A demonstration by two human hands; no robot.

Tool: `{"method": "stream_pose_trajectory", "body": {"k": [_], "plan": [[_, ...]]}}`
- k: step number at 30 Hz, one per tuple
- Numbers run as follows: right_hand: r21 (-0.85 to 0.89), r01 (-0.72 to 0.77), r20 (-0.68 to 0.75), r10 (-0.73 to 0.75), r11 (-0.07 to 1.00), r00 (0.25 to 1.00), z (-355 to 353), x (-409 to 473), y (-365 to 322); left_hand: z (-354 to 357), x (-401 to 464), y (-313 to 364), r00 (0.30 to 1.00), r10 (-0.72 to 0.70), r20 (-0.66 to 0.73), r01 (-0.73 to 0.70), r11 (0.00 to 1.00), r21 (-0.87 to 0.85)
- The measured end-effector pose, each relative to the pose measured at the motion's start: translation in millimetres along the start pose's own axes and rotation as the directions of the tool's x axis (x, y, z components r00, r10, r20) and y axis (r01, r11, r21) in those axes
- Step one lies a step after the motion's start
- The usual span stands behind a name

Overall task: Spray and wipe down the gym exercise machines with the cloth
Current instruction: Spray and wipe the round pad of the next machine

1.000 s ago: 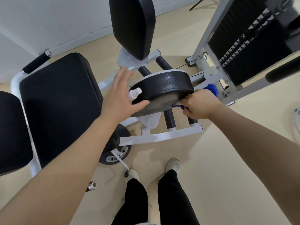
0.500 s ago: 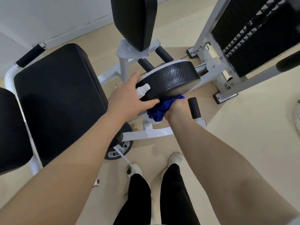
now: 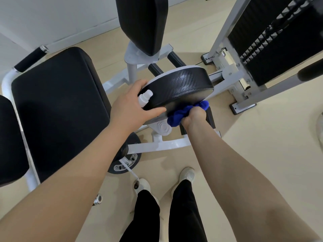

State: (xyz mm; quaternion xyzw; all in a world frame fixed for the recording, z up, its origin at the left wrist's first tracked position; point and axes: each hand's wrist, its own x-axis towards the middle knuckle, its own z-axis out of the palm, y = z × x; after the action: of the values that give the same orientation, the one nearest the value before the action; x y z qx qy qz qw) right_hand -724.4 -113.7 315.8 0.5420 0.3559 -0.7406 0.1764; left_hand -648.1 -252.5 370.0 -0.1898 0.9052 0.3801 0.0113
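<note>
In the head view, a round black pad (image 3: 181,86) of the exercise machine is being steadied by the left hand (image 3: 129,105), whose thumb is lying along the pad's underside while a small white spray bottle (image 3: 144,97) is being held against the palm. A bunched blue cloth (image 3: 185,113) is being gripped in the curled fingers of the right hand (image 3: 194,116) and pressed against the pad's lower face. A large black seat cushion (image 3: 59,105) is being seen at the left and a weight stack (image 3: 272,37) at the upper right.
</note>
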Motion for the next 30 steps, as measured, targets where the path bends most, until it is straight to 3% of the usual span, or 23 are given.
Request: {"method": "stream_pose_trajectory", "body": {"k": [2, 6, 9, 13, 17, 19, 20, 21, 22, 24, 25, 26, 29, 30], "plan": [[0.032, -0.040, 0.018, 0.039, 0.999, 0.999, -0.7, -3.9, -1.4, 2.0, 1.1, -1.3, 1.000, 0.015, -0.017, -0.015, 1.000, 0.013], [0.082, 0.075, 0.172, -0.088, 0.994, 0.981, -8.9, -58.5, -3.4, 6.6, -4.3, -3.3, 0.995, 0.026, -0.092, -0.024, 0.999, 0.030], [0.061, 0.023, 0.098, -0.029, 0.998, 0.995, 2.4, -55.5, -1.7, 9.6, -10.2, -3.9, 0.993, 0.015, -0.115, -0.014, 1.000, 0.007], [-0.115, -0.091, -0.068, 0.084, 0.989, 0.994, 15.9, -19.0, 0.9, 10.4, -13.1, -4.5, 0.992, 0.006, -0.130, -0.009, 1.000, -0.020], [-0.081, -0.003, -0.131, -0.008, 0.997, 0.991, 17.7, -3.6, 0.3, 10.4, -12.4, -1.5, 0.991, 0.027, -0.132, -0.028, 1.000, -0.009], [-0.129, 0.181, 0.018, -0.180, 0.975, 0.984, 7.2, -22.5, 1.8, 10.0, -11.4, -1.8, 0.990, 0.039, -0.132, -0.040, 0.999, -0.008], [-0.161, 0.344, 0.100, -0.331, 0.925, 0.938, -1.1, -30.8, 6.5, 9.6, -10.3, -1.8, 0.991, 0.043, -0.129, -0.043, 0.999, -0.002], [-0.225, 0.553, 0.183, -0.523, 0.802, 0.833, -10.6, -37.3, 14.6, 9.1, -8.9, -1.7, 0.992, 0.043, -0.119, -0.043, 0.999, 0.008], [-0.269, 0.749, 0.276, -0.696, 0.606, 0.663, -18.8, -42.4, 23.1, 8.6, -7.1, -1.3, 0.994, 0.042, -0.105, -0.040, 0.999, 0.021], [-0.348, 0.905, 0.463, -0.795, 0.244, 0.392, -31.7, -34.0, 40.7, 7.0, -3.9, -0.3, 0.995, 0.044, -0.089, -0.042, 0.999, 0.031], [-0.383, 0.911, 0.510, -0.786, 0.156, 0.349, -35.2, -18.0, 46.9, 6.1, -2.6, -0.1, 0.995, 0.047, -0.086, -0.045, 0.999, 0.031], [-0.416, 0.895, 0.517, -0.768, 0.161, 0.378, -35.9, -6.2, 44.7, 5.5, -1.4, 0.8, 0.995, 0.053, -0.086, -0.050, 0.998, 0.033], [-0.513, 0.788, 0.431, -0.692, 0.340, 0.579, -37.6, 18.6, 33.8, 5.4, 3.2, 0.0, 0.994, 0.065, -0.094, -0.062, 0.998, 0.034], [-0.547, 0.771, 0.423, -0.688, 0.324, 0.589, -39.1, 25.0, 31.8, 5.7, 3.8, -0.8, 0.994, 0.060, -0.093, -0.058, 0.998, 0.028]]}}
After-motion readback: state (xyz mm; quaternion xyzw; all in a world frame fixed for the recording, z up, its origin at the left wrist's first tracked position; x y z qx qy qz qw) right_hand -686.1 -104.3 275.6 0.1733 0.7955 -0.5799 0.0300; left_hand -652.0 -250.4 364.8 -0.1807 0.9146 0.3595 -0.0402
